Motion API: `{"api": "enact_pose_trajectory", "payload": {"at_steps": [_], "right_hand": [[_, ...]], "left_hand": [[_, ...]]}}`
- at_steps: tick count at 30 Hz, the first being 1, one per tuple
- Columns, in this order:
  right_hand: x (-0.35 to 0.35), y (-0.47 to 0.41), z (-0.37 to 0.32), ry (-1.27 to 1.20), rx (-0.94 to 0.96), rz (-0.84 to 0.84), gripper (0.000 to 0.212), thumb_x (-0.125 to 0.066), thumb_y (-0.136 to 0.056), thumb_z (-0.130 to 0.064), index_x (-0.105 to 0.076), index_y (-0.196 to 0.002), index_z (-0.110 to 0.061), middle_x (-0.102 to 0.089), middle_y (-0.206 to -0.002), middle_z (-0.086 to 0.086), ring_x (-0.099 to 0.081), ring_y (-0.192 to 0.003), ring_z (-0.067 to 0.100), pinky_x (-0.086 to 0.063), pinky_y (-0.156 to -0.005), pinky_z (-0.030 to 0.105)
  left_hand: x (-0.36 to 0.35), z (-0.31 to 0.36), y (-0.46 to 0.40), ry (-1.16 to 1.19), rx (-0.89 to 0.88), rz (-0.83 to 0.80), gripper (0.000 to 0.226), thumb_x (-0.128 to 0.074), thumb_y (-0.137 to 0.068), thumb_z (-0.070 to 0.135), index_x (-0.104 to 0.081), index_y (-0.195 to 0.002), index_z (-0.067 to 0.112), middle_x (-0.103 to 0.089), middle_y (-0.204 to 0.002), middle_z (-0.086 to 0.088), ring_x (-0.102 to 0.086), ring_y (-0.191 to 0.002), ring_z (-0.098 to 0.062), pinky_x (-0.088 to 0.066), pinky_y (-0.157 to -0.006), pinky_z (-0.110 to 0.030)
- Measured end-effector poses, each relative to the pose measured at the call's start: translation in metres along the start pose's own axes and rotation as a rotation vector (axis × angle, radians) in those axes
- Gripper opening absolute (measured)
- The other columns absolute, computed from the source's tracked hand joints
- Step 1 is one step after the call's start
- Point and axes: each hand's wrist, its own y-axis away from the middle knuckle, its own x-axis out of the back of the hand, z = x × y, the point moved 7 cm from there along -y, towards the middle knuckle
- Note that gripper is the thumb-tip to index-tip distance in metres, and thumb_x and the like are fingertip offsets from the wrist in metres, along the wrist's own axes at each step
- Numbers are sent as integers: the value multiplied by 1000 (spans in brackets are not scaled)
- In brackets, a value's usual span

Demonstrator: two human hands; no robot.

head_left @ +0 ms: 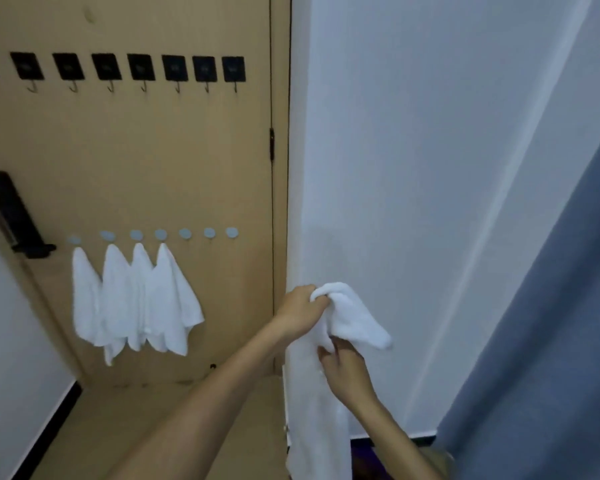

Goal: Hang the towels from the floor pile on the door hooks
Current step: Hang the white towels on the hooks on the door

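Note:
A white towel (355, 318) is held up in front of the white wall, right of the tan door (187, 161). My left hand (300, 311) grips its top corner; my right hand (343, 370) pinches its lower part. More white cloth hangs down below both hands. Several white towels (136, 299) hang from the lower row of round grey hooks (184, 233) on the door; the three rightmost round hooks are bare. An upper row of black square hooks (174, 69) holds nothing. The floor pile is out of view.
A black door handle (13, 216) sticks out at the door's left. A white wall (413, 168) fills the middle and a grey-blue curtain (551, 341) hangs at the right. Tan floor (118, 420) lies below the door.

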Motion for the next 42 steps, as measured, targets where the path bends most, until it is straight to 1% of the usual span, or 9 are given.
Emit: {"api": "enact_pose_trajectory", "payload": {"at_steps": [6, 9, 13, 17, 25, 31, 35, 39, 42], "right_hand": [[-84, -5, -49, -258, -3, -173, 25, -46, -94, -12, -61, -106, -27, -67, -106, -1, -69, -76, 13, -59, -65, 32], [-135, -6, -78, -229, 41, -357, 27, -49, -96, -18, -52, -123, -19, -63, -114, 11, -65, -66, -2, -52, -57, 15], [-170, -11, -105, -72, 159, -269, 21, -52, -94, -18, -54, -73, -21, -60, -68, -2, -53, -58, 0, -41, -55, 19], [-195, -15, -114, -53, 167, -322, 22, -58, -91, -22, -54, -73, -11, -56, -68, -5, -51, -64, 8, -40, -61, 22], [-219, -4, -137, -259, 193, -520, 22, -62, -90, -15, -58, -71, -6, -62, -73, -3, -59, -66, 0, -48, -64, 15], [-212, -13, -132, -243, 124, -445, 22, -53, -95, -12, -50, -74, -5, -55, -72, 3, -53, -64, 8, -43, -60, 16], [-196, -25, -131, -136, 157, -299, 26, -47, -97, -19, -45, -73, -10, -46, -69, 2, -42, -62, 12, -35, -60, 22], [-189, -32, -153, -28, 305, -248, 22, -48, -97, -22, -50, -76, -15, -50, -69, -9, -43, -62, 3, -34, -58, 17], [-192, -32, -172, 55, 405, -277, 19, -49, -96, -22, -52, -80, -13, -52, -71, -7, -43, -63, 4, -34, -59, 19]], "left_hand": [[97, -54, 24, 155, 90, 100, 21, -52, -92, 15, -63, -75, 11, -60, -74, -1, -54, -72, -13, -40, -53, -16], [130, -77, 35, 209, 134, 139, 20, -55, -91, 15, -68, -97, 2, -65, -87, -7, -60, -78, -14, -45, -54, -12], [161, -100, 46, 223, 184, 132, 17, -57, -88, 21, -69, -93, 9, -64, -80, 2, -59, -73, -8, -45, -58, -16], [202, -122, 53, 92, 184, 155, 18, -56, -84, 28, -62, -70, 20, -60, -74, 5, -56, -76, -13, -41, -66, -27], [264, -153, 65, -13, 235, 242, 24, -56, -84, 31, -68, -78, 12, -67, -86, -5, -60, -80, -19, -45, -70, -32], [290, -170, 73, -74, 248, 334, 29, -50, -87, 25, -68, -82, 3, -67, -87, -13, -62, -82, -27, -45, -66, -31], [296, -181, 81, -483, 279, 367, 17, -45, -89, 24, -52, -77, 14, -60, -80, -6, -57, -75, -26, -36, -56, -27], [279, -182, 78, -767, 307, 234, 46, -53, -84, 37, -43, -125, 17, -49, -125, -9, -48, -112, -28, -40, -90, -39], [240, -157, 69, -609, 95, -14, 65, -60, -79, 28, -34, -138, 27, -37, -142, -1, -31, -133, -24, -31, -106, -43]]}}
